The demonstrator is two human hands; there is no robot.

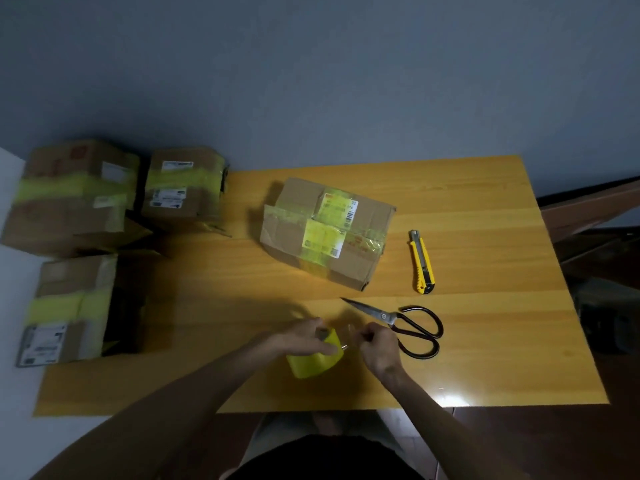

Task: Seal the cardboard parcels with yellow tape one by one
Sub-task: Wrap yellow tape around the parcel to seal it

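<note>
We see a yellow-orange wooden table [485, 341]; brown cardboard parcel [367, 261] crossed with yellow tape at table centre; left hand [304, 337] grips the yellow tape roll [311, 365] by the table's near edge; right hand [379, 348] beside it, pinching the roll's loose end.

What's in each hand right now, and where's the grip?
The left hand grips the yellow tape roll from above, fingers over its rim. The right hand pinches what looks like the loose tape end pulled off the roll.
</note>
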